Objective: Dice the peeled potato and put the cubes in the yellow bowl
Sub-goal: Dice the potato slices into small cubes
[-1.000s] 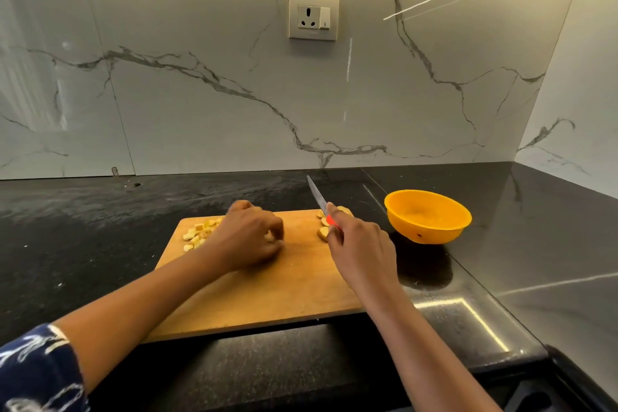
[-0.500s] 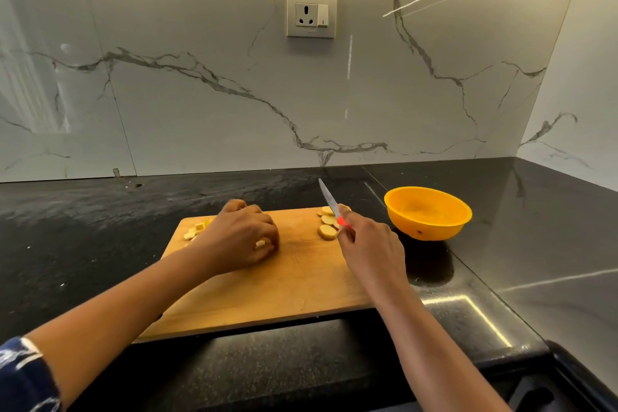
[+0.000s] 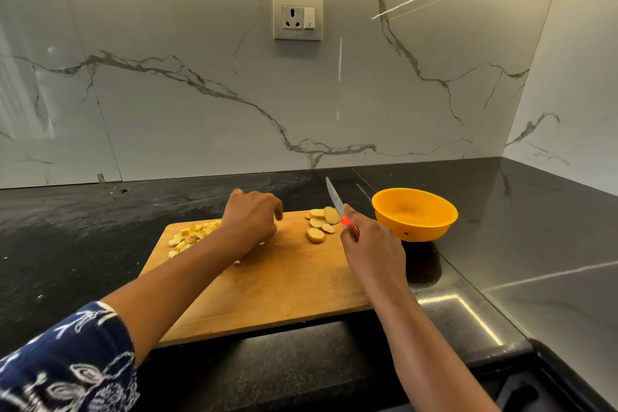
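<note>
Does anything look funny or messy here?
Nothing is spilled. One odd thing: the round yellow plastic bowl has a small dark spot low on its outer wall. I cannot tell whether it is a hole or a stain.

Warm dim light, wall glare streaks — wide-angle bowing

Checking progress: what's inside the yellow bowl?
Nothing shows in the yellow bowl, only bare inside. Its near rim hides a strip of inner wall. Potato cubes lie on the cutting board.
</note>
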Available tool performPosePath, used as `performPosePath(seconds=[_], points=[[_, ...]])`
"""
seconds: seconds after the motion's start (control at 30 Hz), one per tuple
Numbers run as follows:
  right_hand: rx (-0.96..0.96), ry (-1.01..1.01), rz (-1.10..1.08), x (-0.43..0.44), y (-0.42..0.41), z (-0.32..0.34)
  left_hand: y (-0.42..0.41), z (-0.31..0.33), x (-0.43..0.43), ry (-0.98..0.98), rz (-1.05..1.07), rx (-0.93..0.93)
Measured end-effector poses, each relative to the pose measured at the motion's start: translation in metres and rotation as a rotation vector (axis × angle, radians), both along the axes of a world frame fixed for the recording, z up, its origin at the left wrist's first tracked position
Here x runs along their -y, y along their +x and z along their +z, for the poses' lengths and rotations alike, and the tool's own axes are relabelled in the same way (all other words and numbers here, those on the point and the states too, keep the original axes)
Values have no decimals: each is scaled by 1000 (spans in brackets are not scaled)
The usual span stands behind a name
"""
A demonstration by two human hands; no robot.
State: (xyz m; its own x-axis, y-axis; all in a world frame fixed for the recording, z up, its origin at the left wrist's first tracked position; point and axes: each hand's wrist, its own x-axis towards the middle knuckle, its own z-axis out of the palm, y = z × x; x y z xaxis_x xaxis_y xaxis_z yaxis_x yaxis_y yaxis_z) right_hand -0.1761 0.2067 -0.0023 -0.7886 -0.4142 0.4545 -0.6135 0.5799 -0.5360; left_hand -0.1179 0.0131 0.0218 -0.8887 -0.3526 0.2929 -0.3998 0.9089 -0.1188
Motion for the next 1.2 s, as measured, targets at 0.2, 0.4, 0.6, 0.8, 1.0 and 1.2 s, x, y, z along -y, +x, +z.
performPosePath(seconds=[0.2,0.4,0.6,0.8,1.0,1.2], points=[[4,-26,8,-2,0,1,-13,-7,-20,334,-85,33],[7,-1,11,-2,3,2,-25,-15,-29,371,-57,-6],[18,11,7,-4,8,6,-18,-10,-26,338,-72,3],[49,128,83,-9,26,10,37,-6,-17,178,-61,-15],[15,241,252,-19,63,5,73,-17,-13,205,-56,10],[-43,281,278,-19,73,0,84,-21,-9,237,-151,-131]])
